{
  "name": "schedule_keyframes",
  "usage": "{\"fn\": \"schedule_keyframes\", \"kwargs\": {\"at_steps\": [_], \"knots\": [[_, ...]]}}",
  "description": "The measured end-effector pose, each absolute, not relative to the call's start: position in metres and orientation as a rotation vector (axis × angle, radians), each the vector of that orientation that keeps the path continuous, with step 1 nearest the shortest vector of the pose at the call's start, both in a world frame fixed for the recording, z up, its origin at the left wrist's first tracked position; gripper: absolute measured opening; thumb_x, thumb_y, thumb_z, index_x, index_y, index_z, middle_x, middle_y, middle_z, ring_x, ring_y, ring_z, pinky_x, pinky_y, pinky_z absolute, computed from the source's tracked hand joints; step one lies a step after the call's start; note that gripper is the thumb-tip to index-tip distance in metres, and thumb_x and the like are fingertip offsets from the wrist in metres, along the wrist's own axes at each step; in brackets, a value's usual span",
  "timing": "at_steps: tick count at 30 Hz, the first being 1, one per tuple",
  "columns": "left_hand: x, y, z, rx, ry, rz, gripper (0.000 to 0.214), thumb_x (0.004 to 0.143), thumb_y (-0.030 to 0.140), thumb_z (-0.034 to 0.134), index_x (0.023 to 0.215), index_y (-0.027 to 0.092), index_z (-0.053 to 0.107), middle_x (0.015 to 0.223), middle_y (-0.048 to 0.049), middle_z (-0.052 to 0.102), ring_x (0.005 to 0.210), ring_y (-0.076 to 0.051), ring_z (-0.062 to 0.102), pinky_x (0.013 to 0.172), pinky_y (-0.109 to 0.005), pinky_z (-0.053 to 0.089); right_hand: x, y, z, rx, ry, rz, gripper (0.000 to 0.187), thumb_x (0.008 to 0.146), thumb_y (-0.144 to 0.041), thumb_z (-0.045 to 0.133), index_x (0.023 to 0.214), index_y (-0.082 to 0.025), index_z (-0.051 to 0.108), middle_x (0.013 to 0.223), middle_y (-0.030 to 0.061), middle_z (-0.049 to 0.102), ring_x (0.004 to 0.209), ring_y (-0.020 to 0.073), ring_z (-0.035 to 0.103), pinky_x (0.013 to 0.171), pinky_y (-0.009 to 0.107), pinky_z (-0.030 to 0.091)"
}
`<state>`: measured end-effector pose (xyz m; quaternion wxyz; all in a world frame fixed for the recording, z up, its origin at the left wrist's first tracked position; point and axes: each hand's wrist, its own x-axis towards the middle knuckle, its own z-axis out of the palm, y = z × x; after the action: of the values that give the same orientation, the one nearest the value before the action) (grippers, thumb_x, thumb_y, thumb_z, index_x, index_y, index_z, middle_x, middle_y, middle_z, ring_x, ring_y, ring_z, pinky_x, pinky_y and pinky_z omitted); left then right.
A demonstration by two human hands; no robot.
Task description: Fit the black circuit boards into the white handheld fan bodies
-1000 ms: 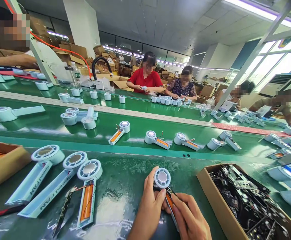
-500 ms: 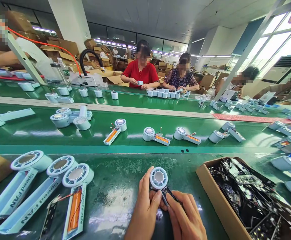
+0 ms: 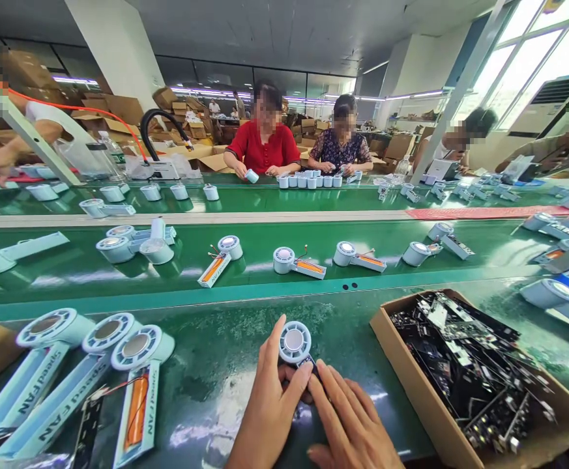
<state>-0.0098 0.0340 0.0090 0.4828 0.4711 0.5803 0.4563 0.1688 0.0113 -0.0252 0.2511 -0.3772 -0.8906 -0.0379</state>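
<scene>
A light-blue handheld fan with a round silver centre is in my left hand. My left fingers wrap round its head and neck, the thumb lying over the neck. A dark circuit board shows at the top of the fan's handle, mostly covered by my fingers. My right hand is closed over the handle, its fingers side by side and the index fingertip pressed beside my left thumb. The lower handle is hidden beneath my right hand.
An open cardboard box of circuit boards stands at right. Several fans, one with an orange battery, lie at left. Beyond, a green conveyor belt carries more fans. Co-workers, one in a red shirt, sit across.
My right hand has flattened over the handle, covering more of the circuit board. The view has shifted slightly. Across the line, the co-worker in red has lowered a fan part toward the belt.
</scene>
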Motion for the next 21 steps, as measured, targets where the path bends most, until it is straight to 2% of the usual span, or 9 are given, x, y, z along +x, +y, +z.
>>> {"fn": "schedule_keyframes", "kwargs": {"at_steps": [3,6,9,11,15,19,21], "knots": [[-0.009,0.035,0.011,1.163,1.434,1.086,0.077,0.091,0.042,0.061,0.156,0.032,0.021,0.134,-0.0098,0.056,0.072,-0.014,0.066,0.072,-0.033,0.059,0.181,0.012,-0.008,-1.088,-2.296,0.295,0.059,0.099,-0.025,0.05,0.155,-0.02,0.033,0.142,0.0133,0.06,0.119,0.0227,0.066,0.094,0.031,0.057],[-0.008,0.035,0.009,1.205,1.446,1.065,0.077,0.092,0.04,0.06,0.156,0.03,0.019,0.137,-0.0123,0.053,0.067,-0.013,0.065,0.072,-0.034,0.059,0.195,0.012,0.004,-1.226,-2.018,0.667,0.039,0.103,-0.025,0.044,0.141,-0.024,0.05,0.122,0.009,0.071,0.096,0.0174,0.073,0.082,0.024,0.06],[-0.009,0.034,0.007,1.224,1.455,1.05,0.074,0.094,0.038,0.058,0.156,0.031,0.019,0.132,-0.0101,0.056,0.069,-0.013,0.067,0.077,-0.034,0.059,0.205,0.011,0.007,-1.247,-1.996,0.94,0.026,0.101,-0.034,0.052,0.122,-0.025,0.064,0.103,0.004,0.072,0.076,0.0153,0.069,0.07,0.023,0.057],[-0.009,0.033,0.007,1.212,1.45,1.062,0.073,0.093,0.039,0.059,0.156,0.033,0.021,0.126,-0.0076,0.059,0.068,-0.013,0.067,0.076,-0.034,0.058,0.205,0.011,0.006,-1.239,-2.043,1.044,0.025,0.098,-0.037,0.057,0.119,-0.025,0.065,0.104,0.0033,0.071,0.075,0.0153,0.066,0.071,0.025,0.054],[-0.009,0.035,0.009,1.188,1.444,1.059,0.075,0.092,0.04,0.061,0.155,0.032,0.023,0.12,-0.0068,0.062,0.067,-0.014,0.068,0.073,-0.033,0.058,0.197,0.016,0.008,-1.268,-2.035,1.126,0.023,0.098,-0.033,0.057,0.116,-0.024,0.067,0.109,0.0039,0.069,0.09,0.0185,0.065,0.082,0.028,0.05],[-0.01,0.036,0.012,1.187,1.46,1.061,0.074,0.09,0.039,0.063,0.155,0.029,0.028,0.113,-0.0057,0.065,0.066,-0.014,0.066,0.072,-0.031,0.056,0.187,0.024,0.02,-1.332,-2.049,1.208,0.017,0.09,-0.031,0.065,0.104,-0.023,0.069,0.094,0.0006,0.066,0.073,0.0157,0.059,0.067,0.026,0.044],[-0.011,0.036,0.012,1.176,1.462,1.086,0.073,0.089,0.039,0.063,0.154,0.03,0.03,0.108,-0.004,0.065,0.066,-0.013,0.064,0.072,-0.031,0.054,0.184,0.027,0.025,-1.345,-2.051,1.23,0.014,0.086,-0.028,0.069,0.099,-0.022,0.069,0.093,-0.0002,0.065,0.071,0.0144,0.057,0.065,0.025,0.041]]}}
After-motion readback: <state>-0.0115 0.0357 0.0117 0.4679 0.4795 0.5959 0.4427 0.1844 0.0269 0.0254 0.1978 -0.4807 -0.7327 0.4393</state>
